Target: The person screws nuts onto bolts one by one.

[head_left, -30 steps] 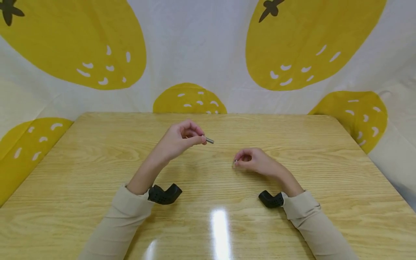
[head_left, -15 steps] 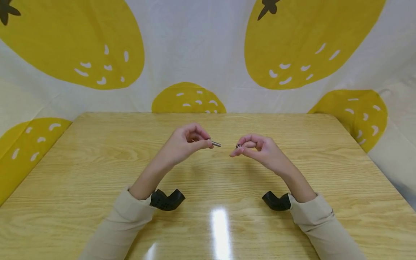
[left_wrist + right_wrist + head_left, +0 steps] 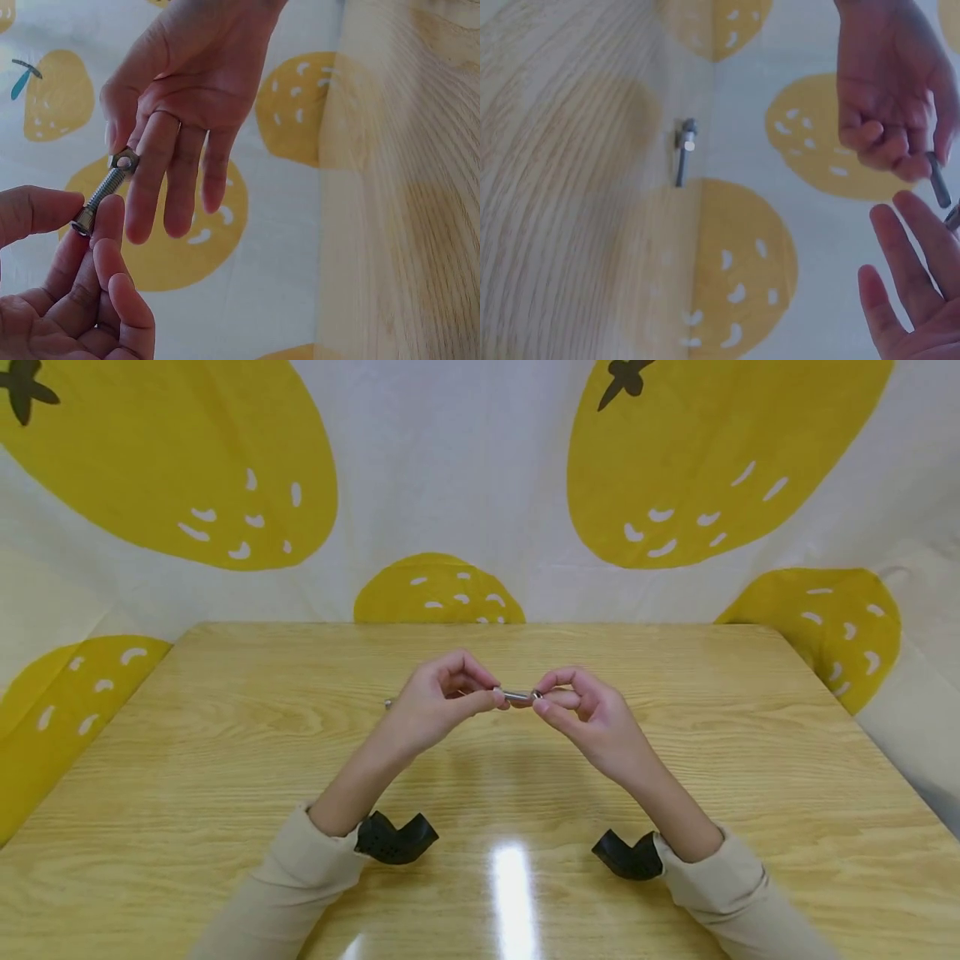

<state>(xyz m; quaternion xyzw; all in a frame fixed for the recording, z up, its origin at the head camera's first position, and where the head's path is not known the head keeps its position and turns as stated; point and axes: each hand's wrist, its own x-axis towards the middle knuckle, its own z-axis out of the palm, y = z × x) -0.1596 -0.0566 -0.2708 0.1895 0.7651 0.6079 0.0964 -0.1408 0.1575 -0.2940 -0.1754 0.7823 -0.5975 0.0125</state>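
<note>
Between thumb and fingers, my left hand [image 3: 442, 706] pinches a metal bolt [image 3: 103, 192] by its head, its threaded shank pointing at the other hand. A small shiny nut [image 3: 124, 160] is pinched in my right hand [image 3: 596, 718], whose other fingers extend loosely in the left wrist view. Bolt tip and nut meet or nearly meet; whether the thread is inside the nut I cannot tell. Both hands are raised above the table. In the right wrist view, a second bolt [image 3: 681, 169] lies on the wood with a nut-like piece around its upper part.
The wooden table [image 3: 225, 760] reaches back to a white cloth [image 3: 450, 460] printed with yellow fruit. In the head view, a small metal end [image 3: 387, 703] shows just left of my left hand. Black curved mounts [image 3: 397, 839] sit at both wrists.
My right hand has risen from near the tabletop with the nut and come toward the left hand. The left hand has moved slightly right, bringing bolt and nut together.
</note>
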